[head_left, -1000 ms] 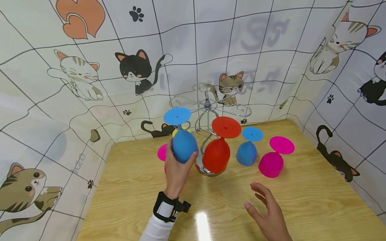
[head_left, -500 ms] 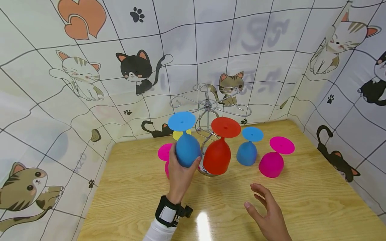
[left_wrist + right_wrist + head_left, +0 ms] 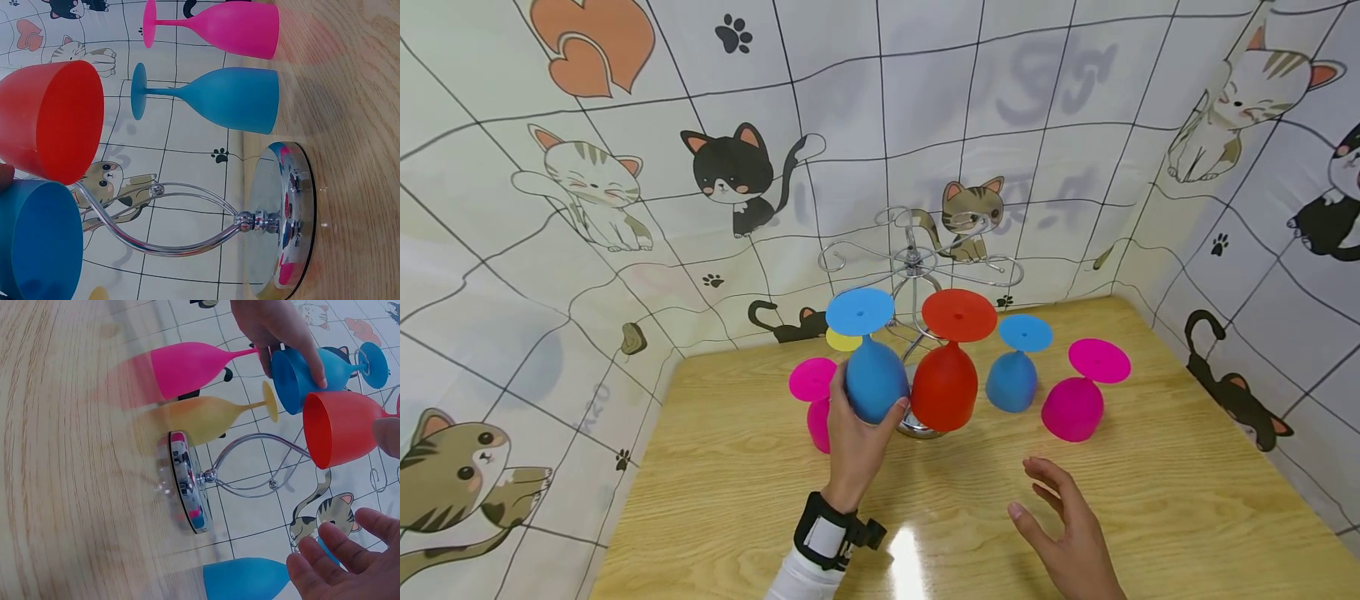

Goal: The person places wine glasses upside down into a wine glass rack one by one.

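Note:
My left hand point(image 3: 857, 458) grips the bowl of a blue plastic goblet point(image 3: 876, 383), which is upside down and raised above the table, its foot uppermost. Wire of the rack shows around its stem in the right wrist view. Right beside it, a red goblet point(image 3: 944, 390) hangs upside down from the chrome goblet rack point(image 3: 913, 265); both open mouths face down in the left wrist view, where the blue bowl point(image 3: 37, 244) adjoins the red one point(image 3: 69, 119). My right hand point(image 3: 1063, 525) hovers over the table's front with loosely bent fingers, holding nothing.
Upside down on the wooden table point(image 3: 722, 517) stand another blue goblet point(image 3: 1012, 383) and a pink goblet point(image 3: 1073, 410) to the right. Another pink goblet point(image 3: 817, 423) and a yellow goblet point(image 3: 215, 419) stand left of the rack. A cat-patterned sheet point(image 3: 850, 108) encloses the table behind.
My left hand has shifted right and slightly down with the blue goblet, closing the gap to the red one. My right hand has stayed still.

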Demonstrator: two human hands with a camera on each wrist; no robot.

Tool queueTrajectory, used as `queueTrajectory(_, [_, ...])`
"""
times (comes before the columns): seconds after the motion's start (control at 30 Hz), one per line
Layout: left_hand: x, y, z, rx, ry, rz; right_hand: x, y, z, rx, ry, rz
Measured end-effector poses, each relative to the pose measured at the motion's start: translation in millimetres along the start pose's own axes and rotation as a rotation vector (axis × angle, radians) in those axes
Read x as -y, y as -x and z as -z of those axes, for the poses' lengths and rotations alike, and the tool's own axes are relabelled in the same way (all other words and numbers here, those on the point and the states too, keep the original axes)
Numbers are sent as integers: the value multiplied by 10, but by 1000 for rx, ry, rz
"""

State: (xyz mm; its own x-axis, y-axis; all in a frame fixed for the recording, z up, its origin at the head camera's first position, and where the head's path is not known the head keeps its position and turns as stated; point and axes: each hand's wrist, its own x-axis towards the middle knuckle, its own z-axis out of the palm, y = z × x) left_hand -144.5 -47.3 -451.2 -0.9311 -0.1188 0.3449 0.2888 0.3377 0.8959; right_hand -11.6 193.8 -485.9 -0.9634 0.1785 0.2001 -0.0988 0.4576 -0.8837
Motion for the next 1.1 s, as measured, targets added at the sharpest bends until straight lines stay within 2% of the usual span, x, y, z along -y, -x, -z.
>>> queueTrajectory(0.33, [45, -44, -30, -19, -41, -14, -41, -5, -17, -12, -13, 41])
queueTrajectory(0.63, [30, -40, -32, -23, -32, -32, -59, -16, 7, -8, 12, 26])
queueTrajectory(0.87, [-49, 0, -5, -40, -39, -95, -53, -113, 92, 9, 50, 72])
queueTrajectory(1.1, [-147, 126, 96, -116, -55, -220, 15, -322, 272, -16, 117, 109])
